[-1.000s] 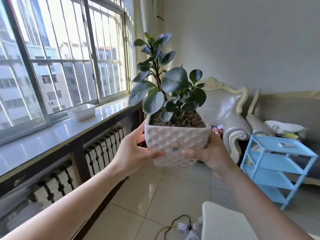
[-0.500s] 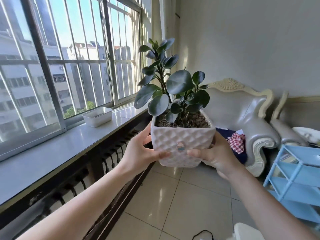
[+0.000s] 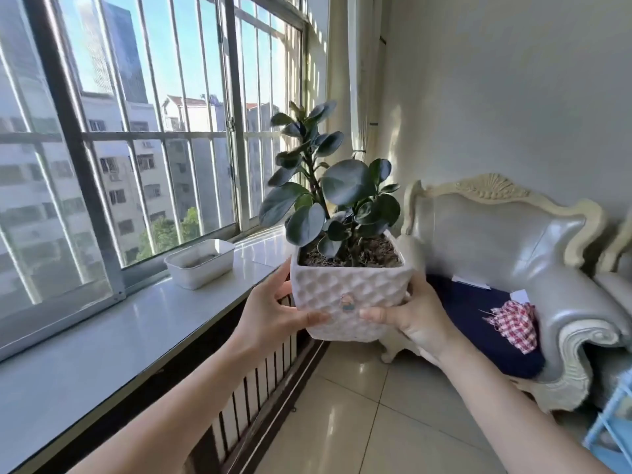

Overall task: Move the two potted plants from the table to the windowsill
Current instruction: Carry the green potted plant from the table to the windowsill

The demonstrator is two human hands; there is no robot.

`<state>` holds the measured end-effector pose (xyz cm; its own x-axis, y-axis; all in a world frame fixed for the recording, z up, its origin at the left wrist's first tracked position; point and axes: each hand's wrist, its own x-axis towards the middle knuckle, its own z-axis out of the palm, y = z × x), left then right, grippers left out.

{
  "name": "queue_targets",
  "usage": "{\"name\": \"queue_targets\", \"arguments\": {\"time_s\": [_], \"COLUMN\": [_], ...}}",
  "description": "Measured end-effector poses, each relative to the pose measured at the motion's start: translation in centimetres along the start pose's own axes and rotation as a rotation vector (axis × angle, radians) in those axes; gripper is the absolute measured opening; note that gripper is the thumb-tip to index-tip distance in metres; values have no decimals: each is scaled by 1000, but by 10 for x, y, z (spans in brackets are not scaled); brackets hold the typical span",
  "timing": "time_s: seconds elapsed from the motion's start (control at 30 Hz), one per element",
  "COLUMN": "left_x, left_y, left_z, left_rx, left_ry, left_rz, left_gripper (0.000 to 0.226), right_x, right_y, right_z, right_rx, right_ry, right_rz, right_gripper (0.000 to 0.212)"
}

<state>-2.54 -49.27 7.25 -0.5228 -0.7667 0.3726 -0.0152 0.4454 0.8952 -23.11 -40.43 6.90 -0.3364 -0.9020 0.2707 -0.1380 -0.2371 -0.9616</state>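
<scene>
A potted plant [image 3: 345, 292] with round dark green leaves grows in a white, dimpled square pot. I hold it in the air with both hands, upright, just right of the windowsill [image 3: 113, 340]. My left hand [image 3: 273, 313] grips the pot's left side and my right hand [image 3: 413, 313] grips its right side, thumbs on the front. The pot's base hangs a little lower than the sill's edge and beyond it, over the floor. No second plant is in view.
A white rectangular tray [image 3: 201, 263] sits on the sill near the barred window [image 3: 154, 131]. A radiator grille [image 3: 260, 381] runs under the sill. A cream armchair [image 3: 533, 268] with a navy cushion and checked cloth stands right. A blue shelf corner [image 3: 612, 425] shows at the lower right.
I have come closer to the window with the plant, and my view has turned left. The tray and sill appear larger; the blue shelf has slid almost out of view.
</scene>
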Motion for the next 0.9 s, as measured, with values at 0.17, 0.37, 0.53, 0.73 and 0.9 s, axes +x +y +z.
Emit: {"name": "queue_targets", "arguments": {"time_s": [0.17,0.37,0.53,0.73,0.9], "left_x": [55,133,192,254,313], "left_y": [-28,-79,-112,-153,-182], "left_z": [-21,-49,-75,-92,-97], "left_rx": [15,35,65,111,143], "left_ry": [6,-4,-20,-23,-22], "left_rz": [1,12,-6,-58,-100], "left_gripper": [85,70,81,86,101], "right_x": [70,157,220,287,349], "right_y": [21,55,78,107,131], "right_z": [14,37,47,57,55], "right_rx": [-9,-22,-38,-41,-21], "right_ry": [-19,2,-8,16,14], "right_rz": [5,0,-18,13,32], "right_gripper": [76,66,70,64,65]}}
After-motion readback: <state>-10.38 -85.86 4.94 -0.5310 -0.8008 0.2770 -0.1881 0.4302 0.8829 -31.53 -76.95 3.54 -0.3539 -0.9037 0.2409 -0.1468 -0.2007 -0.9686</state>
